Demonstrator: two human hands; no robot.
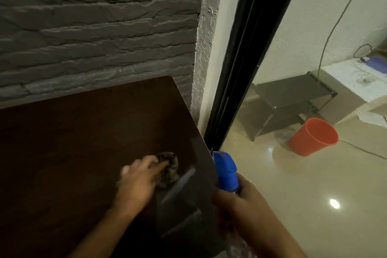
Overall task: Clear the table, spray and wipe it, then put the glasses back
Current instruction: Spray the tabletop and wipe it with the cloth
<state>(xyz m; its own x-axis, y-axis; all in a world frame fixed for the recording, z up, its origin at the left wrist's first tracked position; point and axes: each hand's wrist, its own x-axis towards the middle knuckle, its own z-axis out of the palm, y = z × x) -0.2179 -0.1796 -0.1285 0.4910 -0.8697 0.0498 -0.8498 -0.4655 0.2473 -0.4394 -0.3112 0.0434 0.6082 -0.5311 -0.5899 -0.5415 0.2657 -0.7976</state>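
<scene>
head view: the dark brown surface [83, 142] sits against a grey stone wall [94, 27] at 12 o'clock. the left hand [139, 180] is blurry and presses a small cloth [169, 168] on the surface near its right edge. the right hand [240, 201] grips a spray bottle [226, 170] with a blue top, just off that edge. at 3 o'clock, an orange bucket [312, 137] stands on the shiny floor [293, 195] by a dark rack [291, 100].
</scene>
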